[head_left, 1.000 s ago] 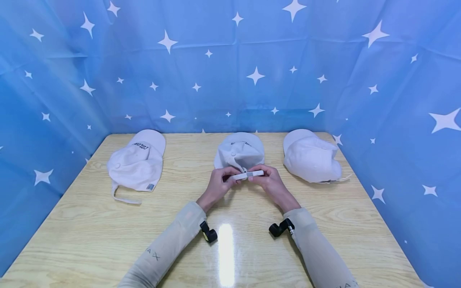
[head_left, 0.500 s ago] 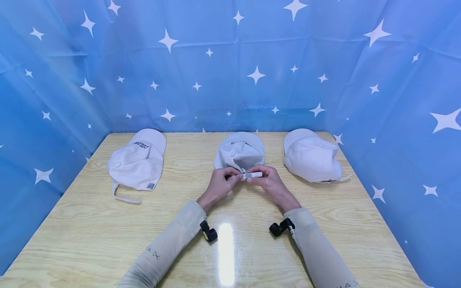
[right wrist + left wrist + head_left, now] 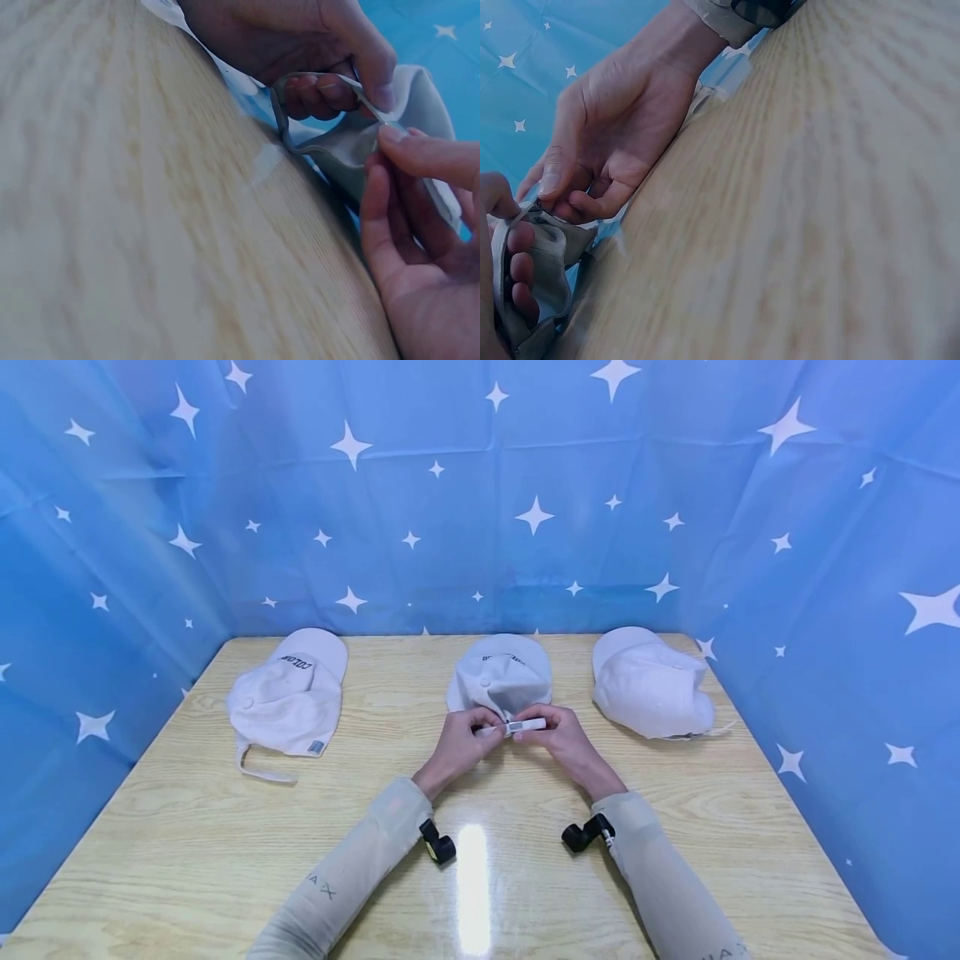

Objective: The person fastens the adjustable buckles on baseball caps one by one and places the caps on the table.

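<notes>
Both hands work at the back of the middle white baseball cap (image 3: 501,673), whose brim points away from me. My left hand (image 3: 459,746) pinches the cap's back strap (image 3: 531,724) from the left. In the right wrist view, fingers of the left hand (image 3: 341,45) pass behind the strap through the cap's rear opening. From the right, my right hand (image 3: 567,743) pinches the strap between thumb and fingers, its thumb tip close to the left thumb. A small grey patch shows on the strap between the hands. The fingers partly hide where the strap ends meet.
A second white cap (image 3: 285,702) with dark lettering lies at the left, its strap hanging loose toward me. Another white cap (image 3: 652,689) lies at the right, a thin strap or string sticking out. A blue star-patterned curtain (image 3: 450,510) encloses the wooden table (image 3: 390,877).
The strap between the hands has turned and its visible white length has shortened, with the left fingers now covering its left part. Both arms stay almost in place.
</notes>
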